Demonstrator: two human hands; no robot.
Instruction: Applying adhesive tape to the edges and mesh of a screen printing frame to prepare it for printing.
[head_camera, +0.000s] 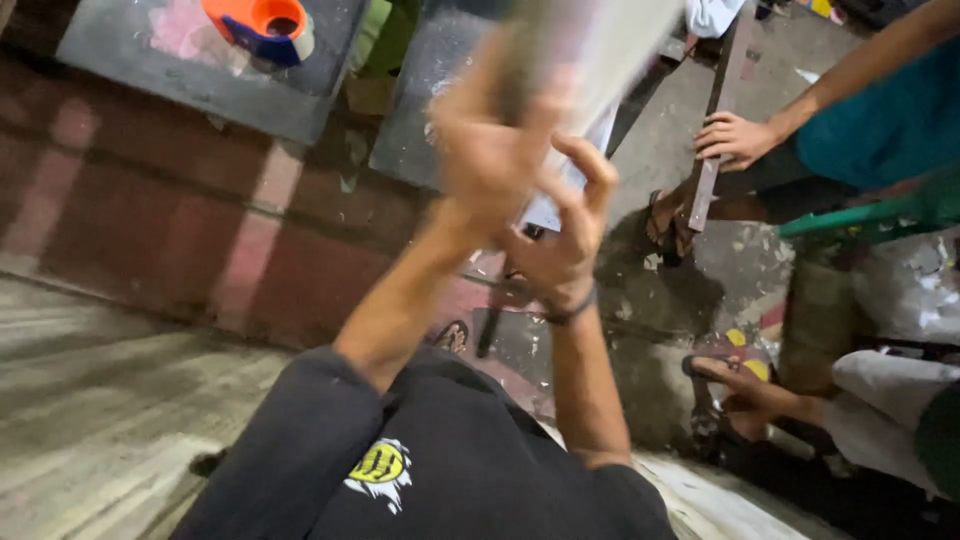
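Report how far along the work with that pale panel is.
Done: nothing in this view shows a finished step. In hand: both hands grip the pale panel, left hand blurred on its near face, right hand at its lower edge. A co-worker's hand rests on a metal bar. Left: cannot tell.

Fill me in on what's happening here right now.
The person wearing the camera holds a pale flat panel up in front of them with both hands: the left hand is blurred and grips it higher up, while the right hand supports its lower edge. To the right, another person's hand rests on a long narrow strip. An orange and blue container sits on a grey slab at the top left.
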